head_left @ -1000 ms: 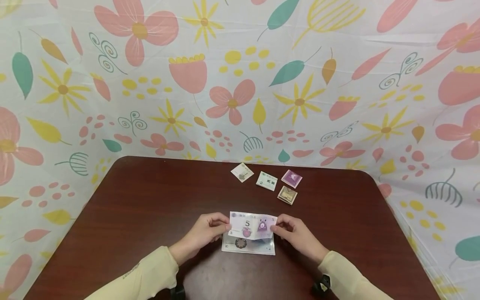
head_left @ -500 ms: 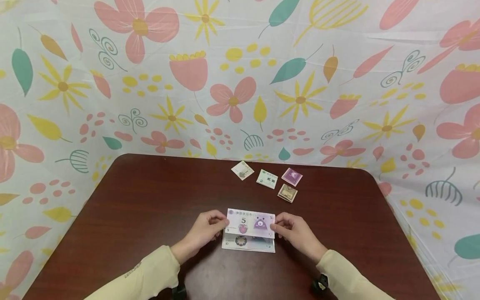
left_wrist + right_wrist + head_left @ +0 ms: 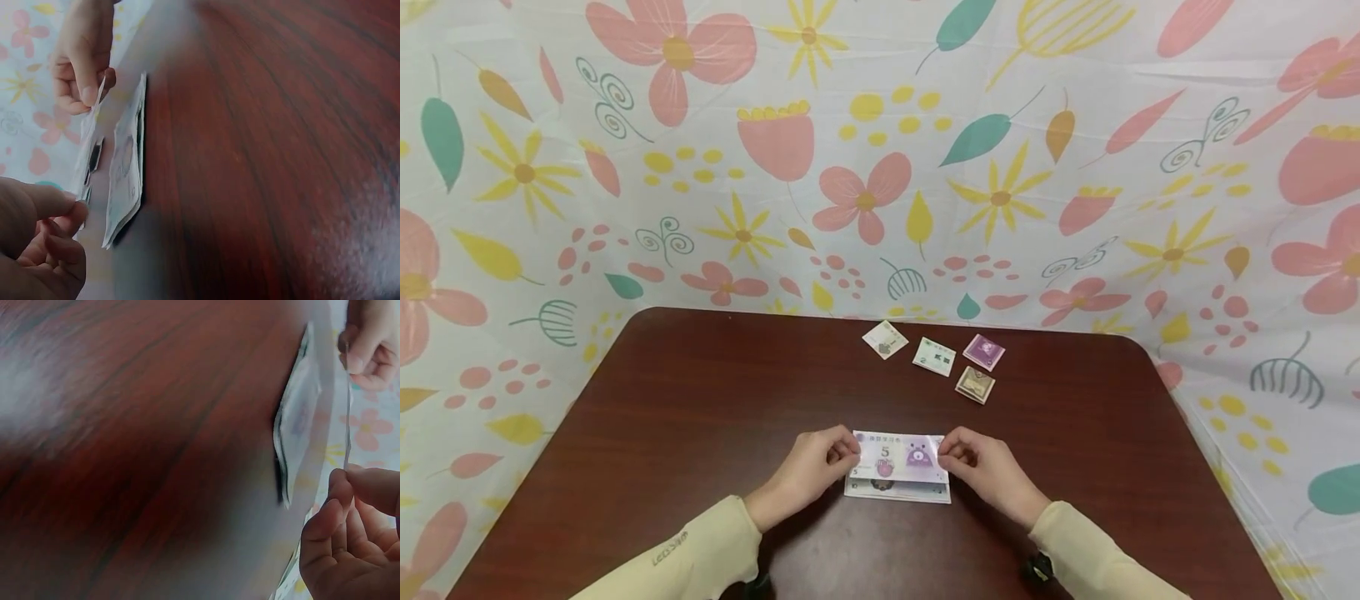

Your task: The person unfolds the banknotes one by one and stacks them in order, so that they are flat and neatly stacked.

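Note:
A purple play banknote (image 3: 898, 458) marked 5 is stretched between both hands. My left hand (image 3: 811, 467) pinches its left end between thumb and fingers, and my right hand (image 3: 988, 467) pinches the right end. Below it, a small stack of bluish-grey banknotes (image 3: 898, 490) marked 10 lies on the table, its upper part covered by the purple one in the head view. Both wrist views show a gap between the held purple note (image 3: 348, 419) and the stack (image 3: 128, 162).
On the dark wooden table (image 3: 715, 392), several folded notes lie toward the back: a whitish one (image 3: 885, 340), a green one (image 3: 935, 357), a purple one (image 3: 984, 352) and a brown one (image 3: 975, 385). Behind hangs a flowered cloth (image 3: 865, 167).
The purple note has flattened out from its creased, tilted pose, shifted slightly left, and come lower over the stack. Both hands keep their pinch on its ends.

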`<state>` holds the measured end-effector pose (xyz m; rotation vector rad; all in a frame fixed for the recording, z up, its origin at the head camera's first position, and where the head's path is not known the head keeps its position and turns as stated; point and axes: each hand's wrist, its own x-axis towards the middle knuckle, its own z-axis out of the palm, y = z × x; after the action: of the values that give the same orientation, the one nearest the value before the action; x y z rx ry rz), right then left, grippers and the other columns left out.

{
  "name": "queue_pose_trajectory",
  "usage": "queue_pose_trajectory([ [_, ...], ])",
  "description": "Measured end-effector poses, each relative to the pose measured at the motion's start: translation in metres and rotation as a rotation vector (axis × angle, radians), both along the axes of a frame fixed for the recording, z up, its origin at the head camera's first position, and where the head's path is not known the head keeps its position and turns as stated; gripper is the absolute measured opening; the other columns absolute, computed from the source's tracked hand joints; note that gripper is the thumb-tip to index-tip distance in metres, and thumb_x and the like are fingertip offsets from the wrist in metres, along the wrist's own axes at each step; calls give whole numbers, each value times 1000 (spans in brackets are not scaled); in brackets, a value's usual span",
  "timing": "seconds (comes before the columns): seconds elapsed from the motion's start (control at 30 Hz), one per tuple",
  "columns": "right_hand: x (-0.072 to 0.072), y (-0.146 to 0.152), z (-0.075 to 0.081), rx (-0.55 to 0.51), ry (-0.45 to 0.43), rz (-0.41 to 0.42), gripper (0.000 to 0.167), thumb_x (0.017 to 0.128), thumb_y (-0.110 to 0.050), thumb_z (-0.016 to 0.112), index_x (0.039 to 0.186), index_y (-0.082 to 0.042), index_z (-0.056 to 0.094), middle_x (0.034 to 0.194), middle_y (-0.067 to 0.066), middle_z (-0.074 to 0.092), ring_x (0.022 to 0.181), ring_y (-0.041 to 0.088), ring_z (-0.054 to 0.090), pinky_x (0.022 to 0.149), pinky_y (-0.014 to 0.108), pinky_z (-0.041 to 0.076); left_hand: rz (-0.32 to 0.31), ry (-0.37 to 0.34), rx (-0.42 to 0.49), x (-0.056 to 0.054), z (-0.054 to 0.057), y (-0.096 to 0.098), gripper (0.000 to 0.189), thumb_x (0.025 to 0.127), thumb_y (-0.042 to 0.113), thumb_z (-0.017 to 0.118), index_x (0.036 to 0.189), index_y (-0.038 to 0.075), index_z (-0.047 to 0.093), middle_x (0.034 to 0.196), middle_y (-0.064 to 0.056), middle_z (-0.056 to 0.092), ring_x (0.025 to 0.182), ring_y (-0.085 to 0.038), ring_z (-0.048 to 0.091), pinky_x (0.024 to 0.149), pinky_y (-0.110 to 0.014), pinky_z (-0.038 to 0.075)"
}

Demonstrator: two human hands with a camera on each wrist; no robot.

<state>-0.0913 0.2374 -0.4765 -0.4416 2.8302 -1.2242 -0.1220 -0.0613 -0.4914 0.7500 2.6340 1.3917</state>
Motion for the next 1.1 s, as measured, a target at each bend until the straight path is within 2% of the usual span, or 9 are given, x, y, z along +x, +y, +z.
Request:
queue_pose_trajectory([
  [0.13,1,-1,-1,68,26,53,14,93,-5,75,93,-17,68,81,-12,67,75,-1,59,69,25,52,-42,63,-65,-1,-2,2,10,91,-1,73,91,8,72,81,3,70,71,-1,57,66,-22,51],
  [0.27,1,-3,-1,109,14,95,14,93,-4,74,93,-16,67,80,-12,66,74,-1,59,68,25,52,-69,109,-129,1,-2,4,10,90,-2,74,91,7,72,83,0,71,73,-4,61,67,-23,52],
  [0.53,0,-2,-1,171,-24,65,14,92,-2,73,91,-15,67,75,-12,60,70,-1,52,65,23,48,-67,172,-191,1,-3,6,9,90,-2,75,90,7,74,87,-3,73,80,-13,70,70,-26,55],
  [0.93,0,-2,-3,158,-27,62,14,92,-5,75,98,-13,66,73,-12,53,66,-1,47,62,23,44,1,152,-157,6,-2,9,10,90,-1,75,88,9,73,78,1,73,68,-3,63,61,-22,50],
  [1.03,-1,-3,-5,173,-31,65,22,90,-8,79,108,-11,66,77,-9,54,69,1,48,65,24,44,12,140,-144,6,-4,8,8,90,0,76,88,8,73,78,1,74,68,-4,63,61,-22,51],
  [1.1,0,-4,-4,201,-58,62,35,89,-14,83,119,-8,65,82,-6,53,72,5,49,66,25,44,18,132,-137,7,-6,7,7,90,1,76,89,8,74,79,1,74,69,-4,64,62,-22,51],
])
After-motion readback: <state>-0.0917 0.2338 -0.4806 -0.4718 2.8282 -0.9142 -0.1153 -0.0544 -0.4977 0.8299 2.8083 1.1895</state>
